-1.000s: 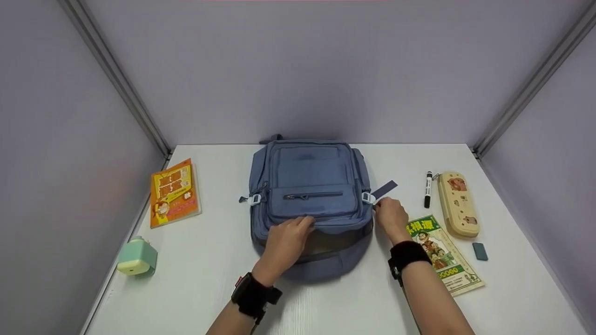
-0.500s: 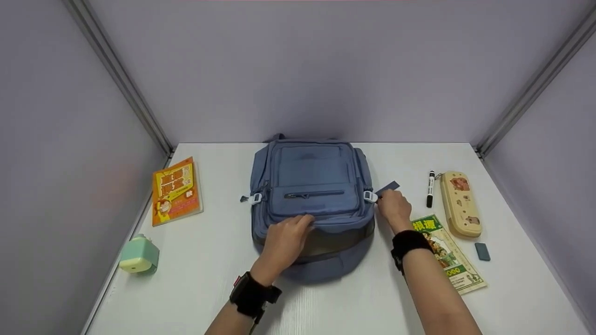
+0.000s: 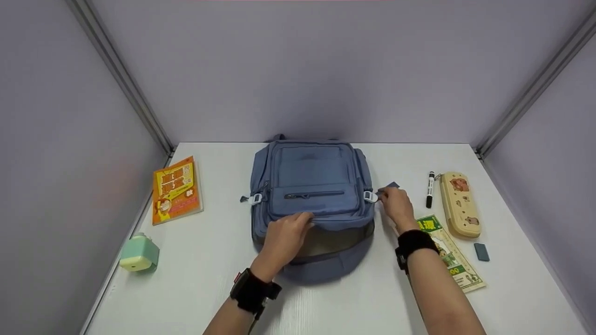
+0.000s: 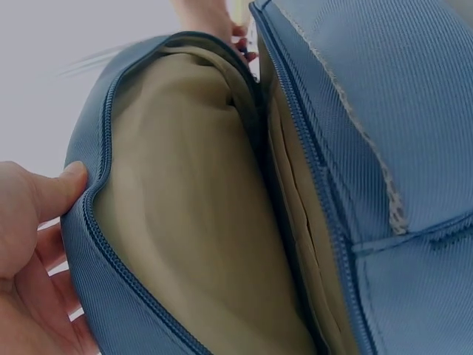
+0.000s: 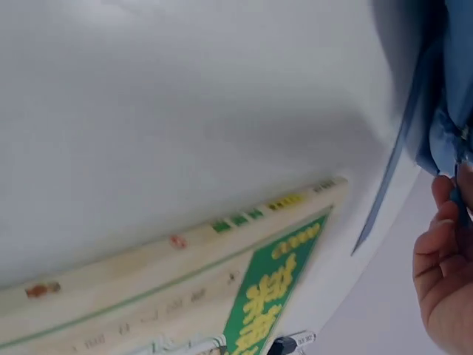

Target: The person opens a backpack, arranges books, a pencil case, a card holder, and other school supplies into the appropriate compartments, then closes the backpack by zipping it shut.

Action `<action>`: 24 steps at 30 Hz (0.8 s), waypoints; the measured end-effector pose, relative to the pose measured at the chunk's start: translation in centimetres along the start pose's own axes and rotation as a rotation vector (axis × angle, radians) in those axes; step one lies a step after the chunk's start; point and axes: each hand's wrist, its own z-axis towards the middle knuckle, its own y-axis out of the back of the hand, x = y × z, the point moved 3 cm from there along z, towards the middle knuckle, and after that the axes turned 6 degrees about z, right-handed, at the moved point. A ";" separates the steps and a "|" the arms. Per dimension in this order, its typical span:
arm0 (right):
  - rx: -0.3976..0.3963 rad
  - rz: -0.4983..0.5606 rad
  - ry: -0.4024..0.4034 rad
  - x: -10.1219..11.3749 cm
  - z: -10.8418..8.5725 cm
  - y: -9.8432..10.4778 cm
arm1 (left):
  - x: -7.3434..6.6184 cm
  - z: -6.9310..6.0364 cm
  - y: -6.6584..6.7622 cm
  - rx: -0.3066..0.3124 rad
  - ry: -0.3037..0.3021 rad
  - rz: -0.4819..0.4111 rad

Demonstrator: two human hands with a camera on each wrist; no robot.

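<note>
A blue backpack lies on the table with its main opening facing the person. My left hand grips the zippered edge of that opening; in the left wrist view, the thumb of my left hand lies on the rim with the fingers behind it, and the tan lining shows. At the bag's right side, beside a white buckle, is my right hand. Seen from the right wrist, my right hand pinches a small blue tab near a blue strap.
On the left are an orange book and a green sharpener-like box. To the right lie a marker, a cream pencil case, a green-and-yellow booklet, partly under the right forearm, and a small teal block.
My right hand has moved slightly to the right and now covers more of the strap end. My left hand has shifted slightly upward, still at the bag's edge.
</note>
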 end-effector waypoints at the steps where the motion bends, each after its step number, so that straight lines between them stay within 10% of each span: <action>1: -0.007 0.006 0.008 0.1 0.0 0.3 | 0.0 0.0 -0.1 0.001 0.001 0.000; 9: -0.051 0.057 0.169 3.9 -0.8 2.8 | 0.0 0.0 -0.3 0.007 0.007 0.015; 18: 0.402 0.182 0.535 12.3 -6.1 0.9 | -0.1 0.5 -0.2 0.007 0.002 0.050; 24: 0.411 0.046 0.665 14.0 -7.7 -1.3 | -0.2 0.6 -0.3 -0.020 -0.006 0.047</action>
